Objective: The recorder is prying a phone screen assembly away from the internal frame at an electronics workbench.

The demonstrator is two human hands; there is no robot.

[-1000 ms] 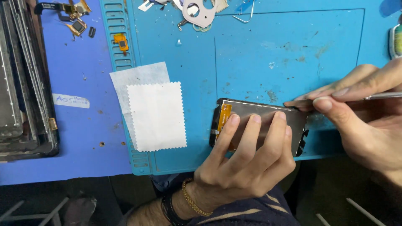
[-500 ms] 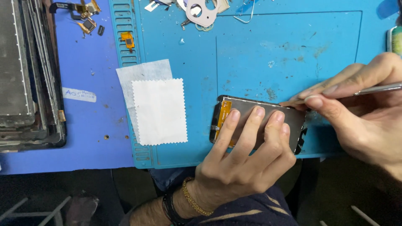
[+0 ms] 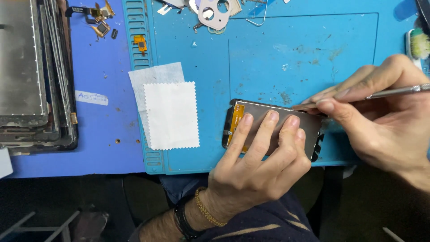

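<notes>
Fingers (image 3: 268,130) of the left hand (image 3: 255,170) are spread flat on the phone screen panel (image 3: 277,127), pinning it to the blue mat (image 3: 277,58); the right hand (image 3: 380,121) is closed on metal tweezers (image 3: 394,92) at its edge. Panel judged thin, light, brittle; best held by edges. Tabletop (image 3: 98,125) cluttered with parts

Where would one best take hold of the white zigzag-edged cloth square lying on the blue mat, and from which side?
Probably by its lower right corner, coming in from the right. The white zigzag-edged cloth square lies flat on the blue silicone mat; that corner is free, while its upper left overlaps a thin white tissue sheet.
</notes>
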